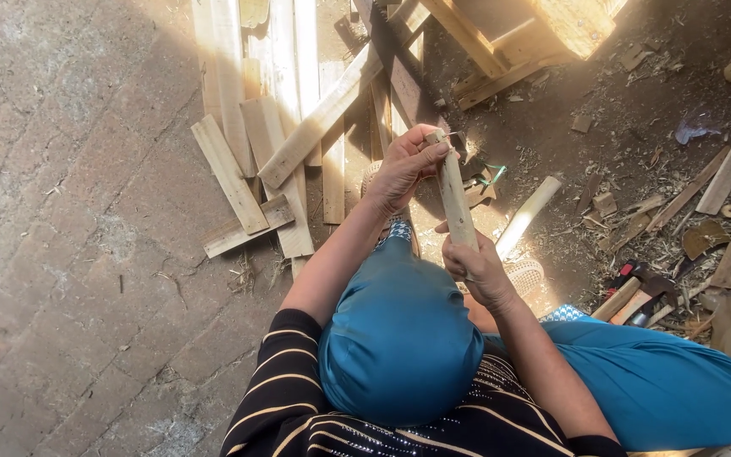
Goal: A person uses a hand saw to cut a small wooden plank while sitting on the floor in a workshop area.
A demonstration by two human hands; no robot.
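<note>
Hands meet on one short wooden stick [457, 203], held nearly upright above the person's teal-clad knee [399, 338]. The left hand [403, 167] comes up on a bare, half-bent forearm and curls its fingers tightly round the stick's top end, the thumb pressed along the wood beside a small metal piece too tiny to make out. The right hand [477, 267] wraps closed round the lower end, wrist bent back toward the body, knuckles up.

The stick is pale, squared and rough-sawn, lit bright on one face. It hangs clear of the ground, over a sunlit patch of dirt near the middle of the floor.

Past the left hand lies a loose heap of flat planks [272, 127], light, splintery and crossed over one another, where the brick paving [69, 220] gives way to bare earth. A round pale dowel [528, 215] lies just beyond the right hand. Toward the floor's right edge, wood chips and offcuts [678, 211] are scattered thick, with a hammer [636, 292] with a wooden handle among them. A striped dark sleeve [277, 389] covers the left upper arm.
</note>
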